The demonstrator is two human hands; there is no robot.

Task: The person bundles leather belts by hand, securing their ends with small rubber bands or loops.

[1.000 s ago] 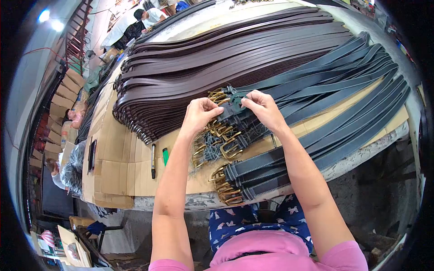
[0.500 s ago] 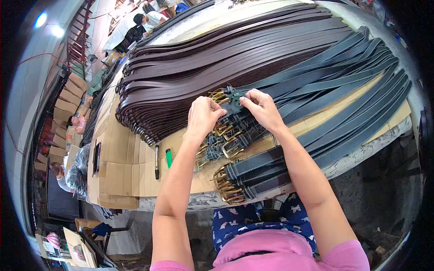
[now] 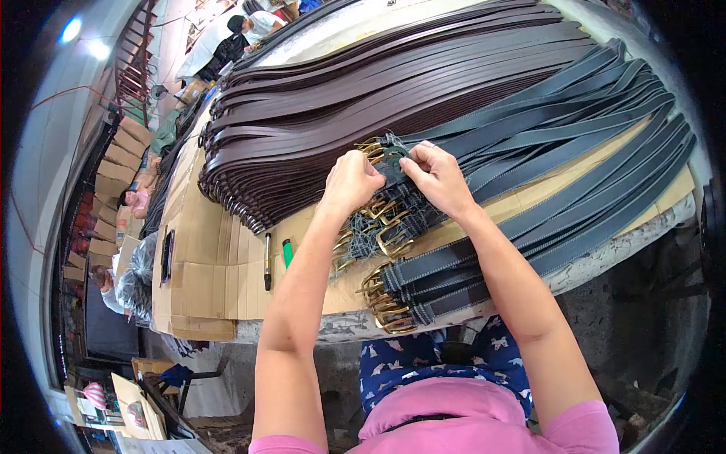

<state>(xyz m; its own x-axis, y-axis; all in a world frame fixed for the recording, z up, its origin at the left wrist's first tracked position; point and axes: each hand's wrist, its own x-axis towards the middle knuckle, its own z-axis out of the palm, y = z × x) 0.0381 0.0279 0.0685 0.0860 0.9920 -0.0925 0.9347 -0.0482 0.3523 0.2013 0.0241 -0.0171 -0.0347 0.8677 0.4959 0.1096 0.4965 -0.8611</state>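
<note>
My left hand is closed in a pinch at the buckle end of a dark belt. On the other side of that end, my right hand pinches a curved dark piece of it between thumb and fingers. The fingertips partly hide the exact grip. Beneath both hands lie several dark grey-blue belts with brass-coloured buckles and tangled loose threads. Nearer my body rests another bundle of stitched belts, its buckles pointing left.
A large stack of dark brown belts covers the far side of the table. Cardboard lies under the work, with a black marker and a green object on it. Other people are in the background.
The dark belt piece between my hands has turned, and my left fingers have moved in closer to it. The whole view has shifted slightly.
</note>
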